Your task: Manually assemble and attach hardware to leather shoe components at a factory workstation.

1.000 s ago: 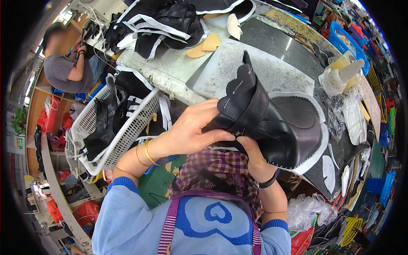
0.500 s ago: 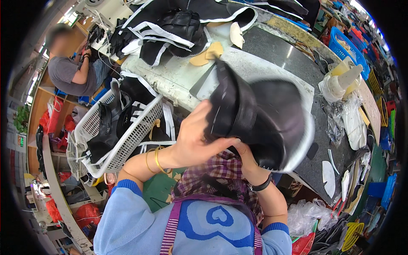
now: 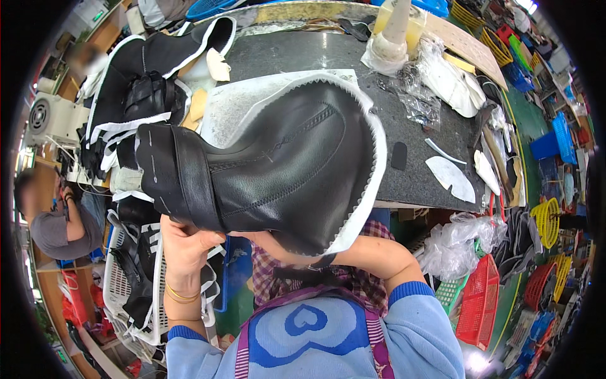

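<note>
A black leather boot upper [image 3: 284, 164] hangs sideways in front of me, above the bench. A strap crosses its shaft, and a white lining shows along its notched lower edge, which faces right. My left hand [image 3: 189, 246] is closed on the shaft's near edge, thumb and fingers pinching the leather. From the right, my other forearm reaches under the upper. Only part of my right hand [image 3: 273, 246] shows beneath the leather, and its fingers are hidden behind it.
More black uppers [image 3: 151, 95] with white edges lie at the bench's far left. A white basket [image 3: 158, 303] of uppers stands at left; a person [image 3: 63, 224] sits beyond. White cut pieces [image 3: 451, 179] and a yellowish tub [image 3: 413, 31] are on the dark bench [image 3: 284, 47]. A red basket [image 3: 478, 303] is at right.
The boot upper has turned so its side and stitching face me, and it has shifted left. My left hand has moved left and down along with the shaft. My view has swung to the right.
</note>
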Demonstrator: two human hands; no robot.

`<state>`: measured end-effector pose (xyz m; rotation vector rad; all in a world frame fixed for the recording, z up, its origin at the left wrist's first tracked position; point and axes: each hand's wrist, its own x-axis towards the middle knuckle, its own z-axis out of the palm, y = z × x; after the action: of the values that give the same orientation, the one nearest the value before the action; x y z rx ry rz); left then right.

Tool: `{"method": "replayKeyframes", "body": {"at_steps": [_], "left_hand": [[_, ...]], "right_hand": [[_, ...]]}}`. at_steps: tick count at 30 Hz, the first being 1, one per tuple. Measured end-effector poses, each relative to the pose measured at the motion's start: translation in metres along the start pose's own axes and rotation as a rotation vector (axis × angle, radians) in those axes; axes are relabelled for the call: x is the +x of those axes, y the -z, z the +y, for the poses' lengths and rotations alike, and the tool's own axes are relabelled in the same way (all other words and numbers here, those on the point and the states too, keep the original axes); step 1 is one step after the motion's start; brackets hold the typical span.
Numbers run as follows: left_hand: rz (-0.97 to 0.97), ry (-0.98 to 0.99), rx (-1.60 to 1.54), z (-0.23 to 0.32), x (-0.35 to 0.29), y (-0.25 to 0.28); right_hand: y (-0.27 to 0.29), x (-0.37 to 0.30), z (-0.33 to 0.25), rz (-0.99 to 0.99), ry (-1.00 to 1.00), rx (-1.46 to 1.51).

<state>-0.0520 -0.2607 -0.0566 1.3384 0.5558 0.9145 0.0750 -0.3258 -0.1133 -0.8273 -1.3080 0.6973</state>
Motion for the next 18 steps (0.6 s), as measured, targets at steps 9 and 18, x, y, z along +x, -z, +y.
{"method": "replayKeyframes", "body": {"at_steps": [9,18], "left_hand": [[0.305,-0.518,0.466,-0.018,0.001,-0.008],[0.076,-0.457,0.568,-0.004,-0.006,0.008]], "right_hand": [[0.003,0.009,-0.02,0.107,-0.199,0.115],[0.013,0.013,-0.021,0.08,0.258,-0.273]]}}
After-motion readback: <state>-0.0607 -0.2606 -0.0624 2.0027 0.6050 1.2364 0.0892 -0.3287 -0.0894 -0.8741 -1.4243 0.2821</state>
